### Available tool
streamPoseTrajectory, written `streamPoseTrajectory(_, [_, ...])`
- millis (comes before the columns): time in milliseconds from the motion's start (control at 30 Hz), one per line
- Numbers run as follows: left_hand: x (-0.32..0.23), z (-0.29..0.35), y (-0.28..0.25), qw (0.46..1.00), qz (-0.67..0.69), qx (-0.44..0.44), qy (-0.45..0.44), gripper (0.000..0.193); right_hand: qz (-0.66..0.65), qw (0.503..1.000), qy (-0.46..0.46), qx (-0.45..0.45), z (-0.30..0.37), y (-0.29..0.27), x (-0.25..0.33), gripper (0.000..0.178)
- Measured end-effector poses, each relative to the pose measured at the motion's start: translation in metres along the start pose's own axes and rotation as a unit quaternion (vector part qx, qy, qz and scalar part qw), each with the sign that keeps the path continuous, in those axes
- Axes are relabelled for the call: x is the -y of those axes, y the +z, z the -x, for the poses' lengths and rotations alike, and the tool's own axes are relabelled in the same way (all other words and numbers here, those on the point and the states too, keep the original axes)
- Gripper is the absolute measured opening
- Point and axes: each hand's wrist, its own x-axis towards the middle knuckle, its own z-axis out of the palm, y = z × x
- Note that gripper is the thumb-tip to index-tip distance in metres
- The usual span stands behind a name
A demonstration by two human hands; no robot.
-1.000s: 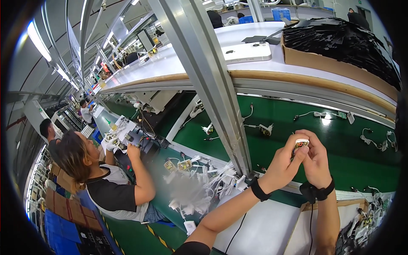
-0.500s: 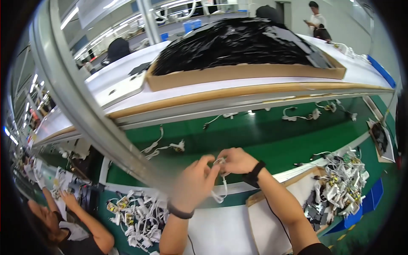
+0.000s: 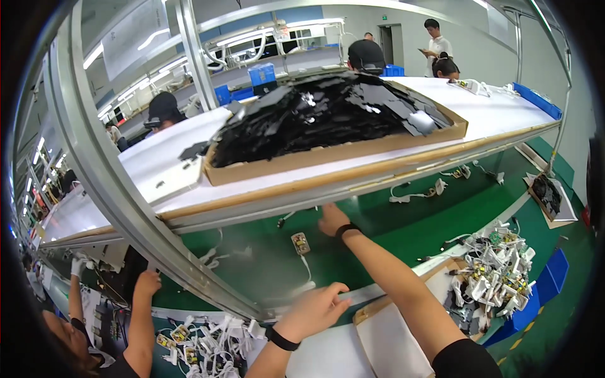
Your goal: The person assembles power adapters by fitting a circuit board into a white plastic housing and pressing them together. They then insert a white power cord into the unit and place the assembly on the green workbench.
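Note:
My right hand (image 3: 332, 220) reaches over the green conveyor belt (image 3: 372, 252) to the underside of the shelf edge. Its fingertips are partly hidden there, close to a white cable with a dark plug (image 3: 283, 221); whether they grip it does not show. Nearer to me, my left hand (image 3: 313, 311) hovers over the belt's front rail, fingers loosely apart and holding nothing. Between the two hands a small bare circuit board (image 3: 301, 243) with yellow parts lies on the belt, its white cable (image 3: 307, 269) trailing toward me.
Heaps of white adapters and cables lie at lower left (image 3: 208, 343) and right (image 3: 498, 268). A cardboard tray of black pieces (image 3: 296, 157) fills the shelf above. A metal post (image 3: 104, 151) stands left, beside a co-worker's arm (image 3: 144, 315). Blue bins (image 3: 554, 277) sit at right.
The hands were together around a small part with a white cable; they have come apart. The board now rests on the belt. My right hand moved away from me, my left hand back toward me.

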Motion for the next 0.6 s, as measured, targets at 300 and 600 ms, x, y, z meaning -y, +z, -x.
streamPoseTrajectory(300, [0.006,0.014,-0.001,1.000,-0.014,-0.008,0.007,0.034,0.121,0.990,0.048,0.055,-0.043,0.003,-0.027,0.037])
streamPoseTrajectory(600, [0.003,-0.025,0.024,0.980,0.197,0.008,0.028,0.042,-0.308,0.928,0.210,-0.011,-0.105,-0.077,-0.038,0.031])
